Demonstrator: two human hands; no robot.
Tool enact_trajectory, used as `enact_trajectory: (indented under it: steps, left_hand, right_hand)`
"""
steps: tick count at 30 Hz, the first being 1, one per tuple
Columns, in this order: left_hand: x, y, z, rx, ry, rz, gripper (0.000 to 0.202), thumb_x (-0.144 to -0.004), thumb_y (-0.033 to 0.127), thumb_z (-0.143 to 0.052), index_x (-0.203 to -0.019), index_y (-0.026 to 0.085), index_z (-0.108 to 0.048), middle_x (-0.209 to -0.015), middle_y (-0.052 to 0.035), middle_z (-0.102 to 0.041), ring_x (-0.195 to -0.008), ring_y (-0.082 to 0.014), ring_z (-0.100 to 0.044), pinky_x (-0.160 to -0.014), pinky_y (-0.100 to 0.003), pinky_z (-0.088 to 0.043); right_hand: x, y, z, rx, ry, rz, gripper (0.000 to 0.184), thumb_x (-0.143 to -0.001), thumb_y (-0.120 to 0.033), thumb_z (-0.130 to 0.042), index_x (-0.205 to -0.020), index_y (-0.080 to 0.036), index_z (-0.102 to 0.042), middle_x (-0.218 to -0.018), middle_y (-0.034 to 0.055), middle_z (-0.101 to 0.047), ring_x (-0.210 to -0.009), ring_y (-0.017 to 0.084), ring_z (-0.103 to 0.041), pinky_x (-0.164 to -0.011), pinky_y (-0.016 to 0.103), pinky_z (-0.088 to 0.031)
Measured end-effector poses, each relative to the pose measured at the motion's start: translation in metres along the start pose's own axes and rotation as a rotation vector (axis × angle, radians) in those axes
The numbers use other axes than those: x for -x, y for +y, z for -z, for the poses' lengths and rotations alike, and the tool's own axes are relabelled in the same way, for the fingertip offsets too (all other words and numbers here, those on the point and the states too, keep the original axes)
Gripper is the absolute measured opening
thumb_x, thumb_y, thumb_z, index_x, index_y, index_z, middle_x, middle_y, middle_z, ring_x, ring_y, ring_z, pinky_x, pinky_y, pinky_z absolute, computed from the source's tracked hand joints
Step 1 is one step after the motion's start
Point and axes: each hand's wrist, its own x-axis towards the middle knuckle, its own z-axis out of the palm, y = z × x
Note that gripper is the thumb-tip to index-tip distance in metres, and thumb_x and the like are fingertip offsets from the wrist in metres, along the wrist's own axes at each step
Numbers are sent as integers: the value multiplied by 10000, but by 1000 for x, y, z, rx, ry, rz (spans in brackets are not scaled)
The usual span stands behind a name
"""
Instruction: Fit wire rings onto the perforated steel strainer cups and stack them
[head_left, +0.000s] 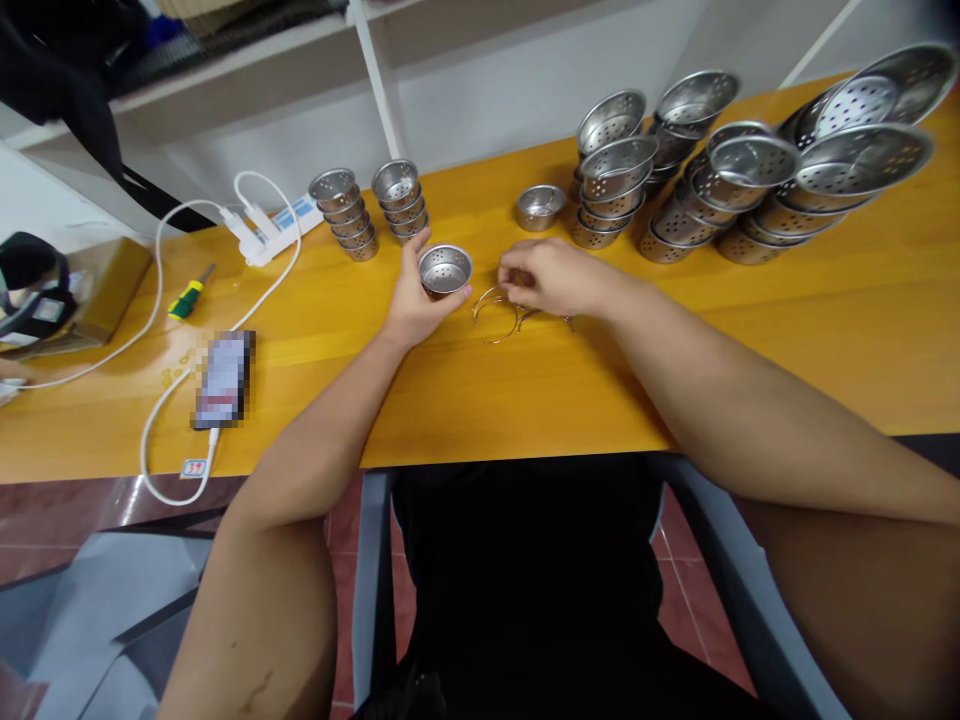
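Note:
My left hand [420,303] is wrapped round a small perforated metal cup [445,270], its open top facing up and its lower part hidden by fingers and thumb. To the right, my right hand [541,277] is closed in a pinch at several thin curved wire pieces [496,312] lying on the table. Whether a wire is between those fingers is hard to make out. A single metal cup [540,207] stands behind my right hand. Two stacks of small perforated cups, a left stack [346,222] and a right stack [400,200], stand behind my left hand.
Several taller stacks of perforated metal cups [611,195] and larger ones [795,205] crowd the back right. On the left lie a power strip [281,230] with white cables, a green-yellow screwdriver [186,298], a phone [223,380] on its cable and a cardboard box [112,290].

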Motion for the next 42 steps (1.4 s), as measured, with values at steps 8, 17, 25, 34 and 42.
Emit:
enact_trajectory:
  steps: [8, 17, 25, 34, 42]
  left_hand:
    - [0, 6, -2, 10, 14, 12, 1380, -961, 938, -1003, -1969, 414, -220, -1958, -193, -533, -1880, -443, -612, -1595, -607, -537]
    - [-2, 42, 5, -8, -18, 20, 1346, -965, 996, -947, -1971, 396, -284, -1978, -201, -564, -1873, -433, -645, -1603, -610, -545]
    - [-6, 61, 8, 32, 117, 90, 1341, -718, 1086, -1049, -1758, 386, -573, -1706, -125, -728, -1672, -431, -785, -1490, -653, -652]
    - [-4, 55, 7, 28, 66, 68, 1225, -839, 1042, -1029, -1731, 390, -501, -1602, -101, -661, -1557, -390, -781, -1425, -628, -672]
    - [-1, 47, 4, 11, -96, -91, 1190, -1063, 837, -952, -1935, 438, -246, -1834, -146, -552, -1762, -401, -671, -1554, -627, -576]
  right_hand:
    - [5, 6, 2, -138, 76, 4, 96, -1028, -153, -827, -1022, -240, -787, -963, 60, -833, -851, 257, -753, -900, 399, -572]
    - [5, 14, 1, -172, 97, 45, 200, -1102, -424, -847, -1199, -263, -915, -1120, 112, -880, -942, 315, -784, -966, 484, -661]
    - [4, 17, -11, -364, 129, -25, 392, -1166, -617, -819, -1331, -275, -918, -977, 93, -852, -838, 321, -772, -879, 516, -685]
    - [2, 12, -16, -443, 335, -63, 680, -1142, -985, -801, -1208, -309, -834, -882, 54, -688, -799, 287, -624, -778, 457, -614]
    - [1, -6, -21, -346, 432, 6, 599, -1212, -869, -759, -1142, -283, -859, -1121, 151, -790, -989, 342, -734, -963, 539, -685]
